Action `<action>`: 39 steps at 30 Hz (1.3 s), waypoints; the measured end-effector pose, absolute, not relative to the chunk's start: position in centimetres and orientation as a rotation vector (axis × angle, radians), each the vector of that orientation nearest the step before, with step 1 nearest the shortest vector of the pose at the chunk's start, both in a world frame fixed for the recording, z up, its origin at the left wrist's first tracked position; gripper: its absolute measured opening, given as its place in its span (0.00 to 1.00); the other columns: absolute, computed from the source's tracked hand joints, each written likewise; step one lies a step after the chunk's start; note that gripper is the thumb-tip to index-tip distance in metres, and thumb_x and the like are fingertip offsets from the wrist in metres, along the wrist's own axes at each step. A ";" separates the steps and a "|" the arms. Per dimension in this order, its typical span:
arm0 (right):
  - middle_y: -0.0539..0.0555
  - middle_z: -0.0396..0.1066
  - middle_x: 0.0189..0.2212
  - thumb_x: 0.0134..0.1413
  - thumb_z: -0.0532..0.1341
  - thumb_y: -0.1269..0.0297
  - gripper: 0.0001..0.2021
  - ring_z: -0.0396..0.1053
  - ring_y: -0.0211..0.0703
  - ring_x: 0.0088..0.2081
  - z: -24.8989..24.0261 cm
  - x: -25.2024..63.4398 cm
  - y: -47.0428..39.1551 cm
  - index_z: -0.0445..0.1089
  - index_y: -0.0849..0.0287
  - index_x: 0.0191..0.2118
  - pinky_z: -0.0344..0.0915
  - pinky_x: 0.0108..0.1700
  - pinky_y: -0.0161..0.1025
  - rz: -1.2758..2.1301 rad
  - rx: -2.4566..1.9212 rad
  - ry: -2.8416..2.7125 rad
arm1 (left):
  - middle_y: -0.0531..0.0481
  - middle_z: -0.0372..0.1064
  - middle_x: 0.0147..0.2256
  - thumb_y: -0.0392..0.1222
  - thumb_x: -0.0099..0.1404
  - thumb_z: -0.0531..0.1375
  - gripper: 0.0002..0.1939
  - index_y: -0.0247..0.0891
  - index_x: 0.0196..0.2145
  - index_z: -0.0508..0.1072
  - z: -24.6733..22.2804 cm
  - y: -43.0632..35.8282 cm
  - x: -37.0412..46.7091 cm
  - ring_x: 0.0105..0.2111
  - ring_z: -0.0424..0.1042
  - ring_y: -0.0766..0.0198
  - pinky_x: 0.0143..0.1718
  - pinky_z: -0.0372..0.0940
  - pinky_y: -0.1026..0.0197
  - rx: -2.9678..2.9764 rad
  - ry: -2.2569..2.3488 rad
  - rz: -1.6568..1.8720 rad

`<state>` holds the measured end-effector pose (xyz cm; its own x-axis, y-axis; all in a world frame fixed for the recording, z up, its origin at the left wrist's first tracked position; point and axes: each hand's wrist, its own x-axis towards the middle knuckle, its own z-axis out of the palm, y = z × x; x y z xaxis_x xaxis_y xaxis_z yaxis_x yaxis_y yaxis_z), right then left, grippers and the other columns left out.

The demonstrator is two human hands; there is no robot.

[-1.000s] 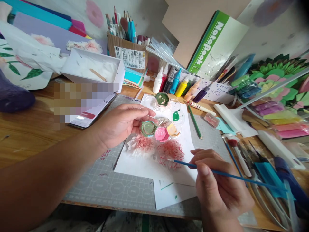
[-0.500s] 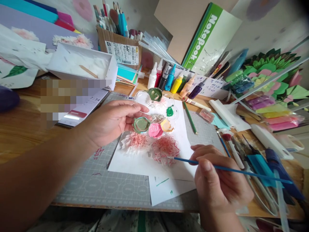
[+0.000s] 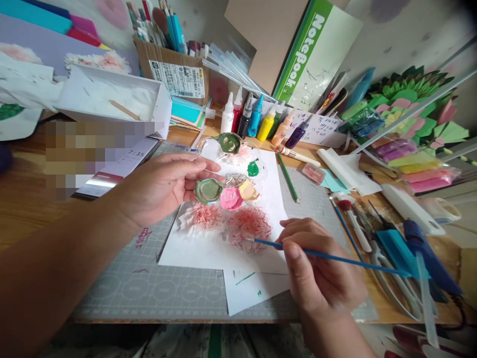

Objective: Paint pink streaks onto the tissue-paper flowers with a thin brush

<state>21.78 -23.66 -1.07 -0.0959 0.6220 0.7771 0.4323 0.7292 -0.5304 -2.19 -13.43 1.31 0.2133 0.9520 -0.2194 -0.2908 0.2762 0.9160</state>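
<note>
My left hand (image 3: 175, 186) grips the left edge of a clear paint palette (image 3: 263, 171), its wells dabbed with green, pink and pale orange paint. Between the closed fingers of my right hand (image 3: 316, 263) is a thin blue paintbrush (image 3: 346, 259). Its tip points left and meets the lower edge of a ruffled paper flower with red-tipped petals (image 3: 250, 226). Beside that flower lies a paler pink-and-white paper flower (image 3: 203, 219), and another partly shows through the palette. All rest on white paper (image 3: 194, 256).
Under the paper is a grey cutting mat (image 3: 149, 293). Paint bottles (image 3: 267, 128) stand in a row behind the palette. A green pencil (image 3: 288, 178), a makeup-style brush (image 3: 356, 226) and scissors (image 3: 395, 283) lie to the right; a phone (image 3: 119, 169) is at left.
The whole view has shifted, so most things sit a little further left. The brush tip has moved slightly along the red-tipped flower's lower edge. Both hands keep their holds.
</note>
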 end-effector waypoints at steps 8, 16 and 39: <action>0.50 0.71 0.27 0.55 0.61 0.81 0.10 0.71 0.42 0.29 -0.9 21.6 -23.7 0.71 0.59 0.39 0.73 0.37 0.46 0.221 -0.826 -1.710 | 0.45 0.82 0.32 0.38 0.59 0.66 0.04 0.38 0.31 0.82 1.4 -13.3 -2.1 0.35 0.79 0.56 0.32 0.70 0.59 0.861 1.014 1.034; 0.51 0.72 0.28 0.53 0.61 0.82 0.10 0.71 0.41 0.28 -1.4 22.2 -24.4 0.71 0.62 0.39 0.73 0.38 0.48 0.173 -0.783 -1.666 | 0.45 0.82 0.31 0.38 0.59 0.66 0.04 0.39 0.30 0.83 1.3 -13.3 -2.1 0.35 0.80 0.55 0.32 0.72 0.58 0.864 1.013 1.033; 0.49 0.73 0.25 0.59 0.61 0.77 0.06 0.72 0.42 0.26 -1.7 22.5 -24.3 0.71 0.58 0.37 0.74 0.37 0.49 0.146 -0.868 -1.617 | 0.45 0.81 0.33 0.40 0.54 0.70 0.05 0.36 0.30 0.83 1.2 -13.3 -2.0 0.35 0.80 0.55 0.29 0.74 0.59 0.909 0.991 1.104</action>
<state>22.52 -24.32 -1.70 0.0151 0.6013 0.7989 0.4480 0.7102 -0.5430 -2.00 -13.33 1.16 0.1508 0.9731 -0.1740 -0.2780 0.2107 0.9372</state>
